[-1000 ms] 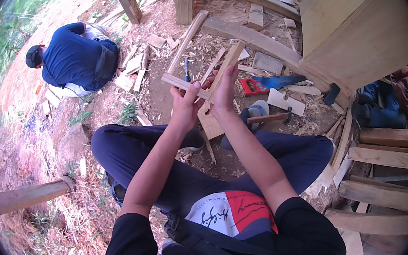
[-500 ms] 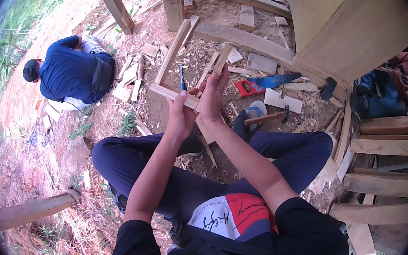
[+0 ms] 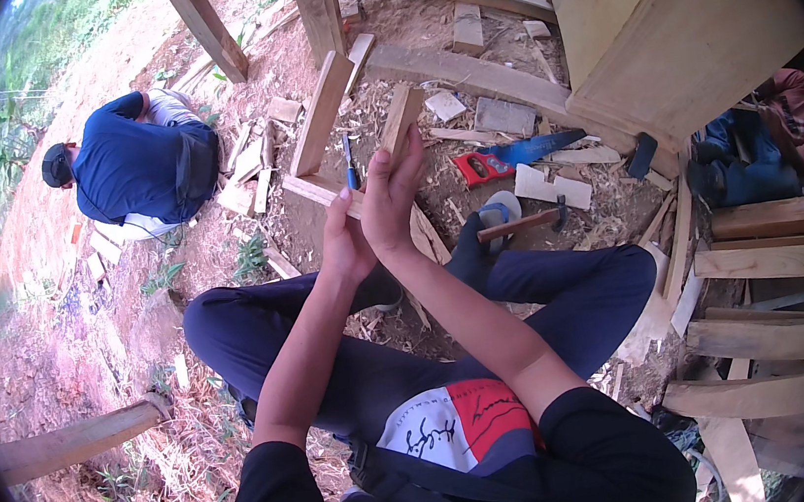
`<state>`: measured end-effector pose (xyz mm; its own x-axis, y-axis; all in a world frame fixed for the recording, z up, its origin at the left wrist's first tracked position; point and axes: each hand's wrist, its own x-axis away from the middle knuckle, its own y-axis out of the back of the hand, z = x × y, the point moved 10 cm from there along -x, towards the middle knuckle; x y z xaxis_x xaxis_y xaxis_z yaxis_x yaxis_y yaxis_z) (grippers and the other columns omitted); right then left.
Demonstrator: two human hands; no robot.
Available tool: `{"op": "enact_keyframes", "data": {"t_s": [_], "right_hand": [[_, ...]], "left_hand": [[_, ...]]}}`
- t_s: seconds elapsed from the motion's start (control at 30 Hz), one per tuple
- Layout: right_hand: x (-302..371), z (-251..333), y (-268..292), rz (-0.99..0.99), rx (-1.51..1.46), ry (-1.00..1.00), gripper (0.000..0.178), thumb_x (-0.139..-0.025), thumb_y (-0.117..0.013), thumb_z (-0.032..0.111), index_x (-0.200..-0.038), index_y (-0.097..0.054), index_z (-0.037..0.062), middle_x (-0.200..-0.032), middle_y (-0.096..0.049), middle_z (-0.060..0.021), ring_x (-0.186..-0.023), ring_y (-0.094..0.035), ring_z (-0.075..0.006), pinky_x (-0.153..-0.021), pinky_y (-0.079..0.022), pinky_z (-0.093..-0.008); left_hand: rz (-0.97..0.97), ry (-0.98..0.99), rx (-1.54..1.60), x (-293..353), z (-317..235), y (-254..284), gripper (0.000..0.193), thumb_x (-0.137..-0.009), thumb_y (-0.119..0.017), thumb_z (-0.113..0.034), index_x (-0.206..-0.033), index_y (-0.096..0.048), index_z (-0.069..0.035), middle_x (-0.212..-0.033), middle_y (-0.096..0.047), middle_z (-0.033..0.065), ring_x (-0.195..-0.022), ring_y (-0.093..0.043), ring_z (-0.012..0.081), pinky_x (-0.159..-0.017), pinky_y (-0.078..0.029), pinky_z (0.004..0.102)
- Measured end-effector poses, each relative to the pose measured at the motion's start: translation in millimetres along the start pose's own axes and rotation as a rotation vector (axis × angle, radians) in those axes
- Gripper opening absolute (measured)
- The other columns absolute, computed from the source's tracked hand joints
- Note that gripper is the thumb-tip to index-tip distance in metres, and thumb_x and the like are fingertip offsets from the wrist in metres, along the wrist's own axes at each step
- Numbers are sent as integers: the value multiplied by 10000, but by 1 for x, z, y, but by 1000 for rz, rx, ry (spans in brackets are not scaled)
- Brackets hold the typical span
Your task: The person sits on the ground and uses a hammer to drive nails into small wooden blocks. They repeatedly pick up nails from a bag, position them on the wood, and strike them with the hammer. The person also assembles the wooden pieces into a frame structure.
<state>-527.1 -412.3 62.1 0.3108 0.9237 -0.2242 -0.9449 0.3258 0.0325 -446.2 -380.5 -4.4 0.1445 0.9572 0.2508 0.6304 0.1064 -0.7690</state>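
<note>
Both of my hands hold a U-shaped wooden frame (image 3: 320, 121), made of two long side pieces and a short crosspiece, above my crossed legs. My left hand (image 3: 345, 243) is closed at the crosspiece, its thumb up along the wood. Beside it, my right hand (image 3: 394, 197) is wrapped about the lower end of the right side piece (image 3: 402, 115); the palm hides part of the joint. A blue-handled chisel (image 3: 350, 166) lies on the ground beyond, seen between the side pieces.
A handsaw (image 3: 479, 168) with a red handle and a hammer (image 3: 521, 225) lie to the right, near a sandal (image 3: 501, 206). Offcuts and shavings cover the soil. A large wooden panel (image 3: 684, 30) stands at right, above stacked boards (image 3: 770, 261). Another person (image 3: 139, 162) crouches at far left.
The frame has tilted, so its side pieces show broader faces and stand more upright. Both hands have shifted slightly left and turned with it, keeping their hold. The whole view has moved a little.
</note>
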Motion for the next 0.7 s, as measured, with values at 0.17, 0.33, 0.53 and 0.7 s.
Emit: {"op": "enact_keyframes", "data": {"t_s": [0.17,0.33,0.53,0.7], "right_hand": [[-5,-15,-3,-42,-74,-40,687,-1025,-381,443,-1468,-180,-41,-1359,-307,-271,-1207,-394,-366,-1007,-344,-436],[-8,-22,1,-86,-16,42,652,-1028,-405,415,-1472,-185,-10,-1286,-354,-184,-1043,-490,-221,-736,-514,-296],[-11,-22,-1,-14,-98,18,648,-1029,-394,437,-1476,-181,20,-1274,-360,-157,-1028,-487,-205,-715,-516,-294],[-9,-32,-7,119,-441,-284,647,-1030,-395,402,-1487,-130,28,-1384,-304,-200,-1173,-439,-246,-806,-515,-329]], "left_hand": [[47,-6,-22,2,-6,-1,775,-927,-526,-507,-1452,-300,15,-1443,-421,178,-1327,-436,277,-1128,-327,409],[112,-4,-10,-2,-2,-2,800,-927,-536,-516,-1496,-244,-34,-1488,-371,168,-1365,-394,284,-1137,-325,425],[110,-43,-56,-1,-9,-9,794,-920,-567,-503,-1472,-275,-10,-1465,-398,173,-1347,-417,283,-1134,-327,425],[-15,-68,41,-9,-4,28,671,-907,-636,-405,-1371,-271,-85,-1327,-464,177,-1233,-509,290,-1026,-431,486]]}}
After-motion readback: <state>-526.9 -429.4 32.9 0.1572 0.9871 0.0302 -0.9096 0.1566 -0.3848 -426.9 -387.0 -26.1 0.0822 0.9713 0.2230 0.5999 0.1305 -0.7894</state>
